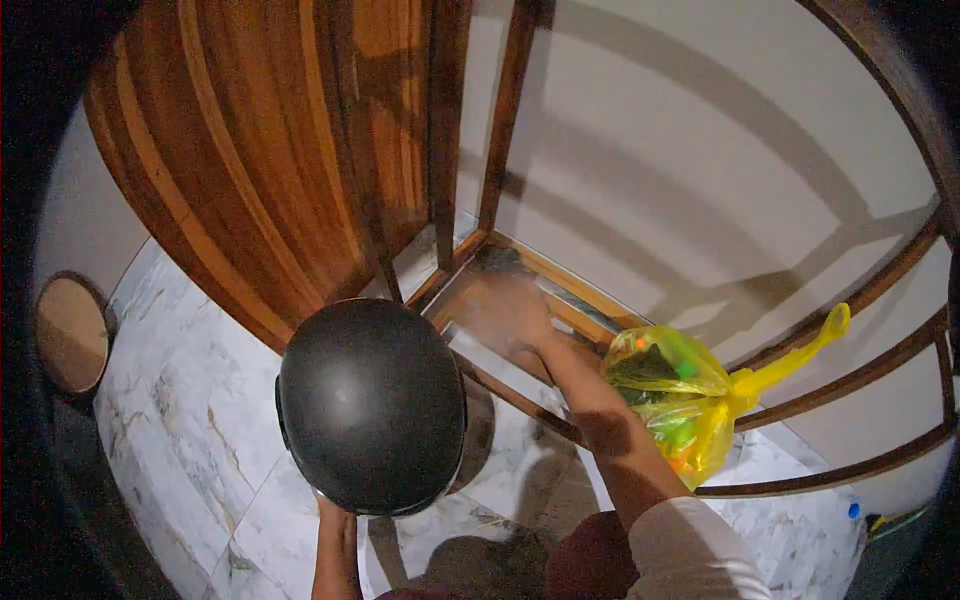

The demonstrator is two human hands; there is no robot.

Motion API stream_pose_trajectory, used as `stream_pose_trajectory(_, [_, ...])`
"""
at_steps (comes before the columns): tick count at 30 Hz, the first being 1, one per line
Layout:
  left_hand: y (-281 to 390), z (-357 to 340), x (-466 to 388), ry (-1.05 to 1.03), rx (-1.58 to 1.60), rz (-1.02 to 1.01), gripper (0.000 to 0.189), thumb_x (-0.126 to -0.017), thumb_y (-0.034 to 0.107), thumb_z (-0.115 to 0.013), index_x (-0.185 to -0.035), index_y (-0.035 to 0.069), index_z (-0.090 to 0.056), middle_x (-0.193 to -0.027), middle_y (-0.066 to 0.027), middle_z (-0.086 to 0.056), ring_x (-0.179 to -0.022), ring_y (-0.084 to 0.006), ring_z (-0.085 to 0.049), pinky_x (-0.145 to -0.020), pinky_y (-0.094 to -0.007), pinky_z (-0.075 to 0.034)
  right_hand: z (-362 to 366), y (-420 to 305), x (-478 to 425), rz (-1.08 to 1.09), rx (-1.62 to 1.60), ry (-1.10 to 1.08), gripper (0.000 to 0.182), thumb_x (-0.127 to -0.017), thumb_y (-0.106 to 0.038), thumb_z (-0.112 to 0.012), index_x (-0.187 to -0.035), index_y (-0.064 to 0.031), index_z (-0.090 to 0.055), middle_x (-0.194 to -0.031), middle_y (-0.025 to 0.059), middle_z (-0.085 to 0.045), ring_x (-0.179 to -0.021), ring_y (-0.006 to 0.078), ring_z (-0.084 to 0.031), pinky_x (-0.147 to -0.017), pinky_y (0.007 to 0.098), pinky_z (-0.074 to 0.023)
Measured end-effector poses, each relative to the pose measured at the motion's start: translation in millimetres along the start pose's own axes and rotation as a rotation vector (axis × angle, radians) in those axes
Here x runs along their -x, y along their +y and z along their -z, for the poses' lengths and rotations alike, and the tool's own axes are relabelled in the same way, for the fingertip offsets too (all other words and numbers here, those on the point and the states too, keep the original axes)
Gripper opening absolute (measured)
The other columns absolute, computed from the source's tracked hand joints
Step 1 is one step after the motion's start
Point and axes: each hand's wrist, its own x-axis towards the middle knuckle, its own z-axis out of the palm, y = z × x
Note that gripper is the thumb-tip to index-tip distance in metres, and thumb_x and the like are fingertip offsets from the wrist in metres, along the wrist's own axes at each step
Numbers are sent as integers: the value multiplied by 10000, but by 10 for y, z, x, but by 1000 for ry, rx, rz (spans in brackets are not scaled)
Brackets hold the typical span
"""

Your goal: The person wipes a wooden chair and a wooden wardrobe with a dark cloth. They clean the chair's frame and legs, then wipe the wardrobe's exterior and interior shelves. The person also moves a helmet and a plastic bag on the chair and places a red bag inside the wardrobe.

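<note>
A bin with a domed black lid [367,405] stands upright in front of me, its shiny cylindrical body [478,431] showing on the right. My left forearm reaches up to the lid's near edge; the lid hides the hand, so its grip is unseen. Blurred by motion, my right hand [514,311] is over the slatted lower shelf of a wooden rack [570,315]. A dark thing [499,260] shows just beyond its fingers, too unclear to name. To the right of my right forearm sits a tied yellow translucent plastic bag [709,412] with green and orange things inside.
A brown wooden door or panel [247,150] rises at the left. Behind the rack is a white wall [675,127]. The floor is marble-patterned tile [180,390]. A round brown-topped object [73,332] stands far left. A small blue thing [853,511] lies at the lower right.
</note>
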Motion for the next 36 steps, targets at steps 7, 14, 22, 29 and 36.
stream_pose_trajectory(7, [-417,-361,-309,-101,-62,116,459,-953,380,-427,-1264,57,-523,-1249,-115,-565,-1076,-337,-563,-886,-491,-492,167,-205,282,-91,7,116,411,-760,-10,-580,-1163,-93,-583,-975,195,-587,-946,384,-531,-885,453,-416])
stream_pose_trajectory(14, [-396,-2094,120,-145,-78,251,535,-917,499,-461,-1273,106,-536,-1268,-87,-565,-1136,-319,-537,-948,-514,-442,553,-936,1306,-68,-344,118,344,-772,-109,-582,-1113,-67,-592,-1107,165,-576,-1043,357,-519,-894,450,-410])
stream_pose_trajectory(22, [-766,-2664,-532,-546,-124,253,628,-948,574,-358,-1360,108,-444,-1352,-107,-500,-1229,-331,-473,-1036,-502,-372,1235,-933,2222,-118,257,-256,309,-798,-32,-543,-1093,-62,-632,-1072,162,-575,-1017,333,-525,-914,464,-407])
stream_pose_trajectory(29, [-1101,-3116,-618,-498,-227,330,649,-952,582,-332,-1353,85,-447,-1358,-133,-489,-1219,-335,-482,-1025,-512,-383,1686,-1227,2637,-13,176,-127,484,-770,-34,-537,-1243,-138,-544,-1158,134,-532,-1073,318,-512,-892,501,-388])
stream_pose_trajectory(36, [-1368,-3118,-1126,-547,-223,381,584,-962,541,-361,-1330,105,-485,-1313,-118,-535,-1179,-330,-506,-1001,-492,-407,1671,-1116,2789,165,234,-338,506,-761,-44,-573,-1255,-152,-552,-1303,100,-471,-1186,292,-460,-930,483,-383])
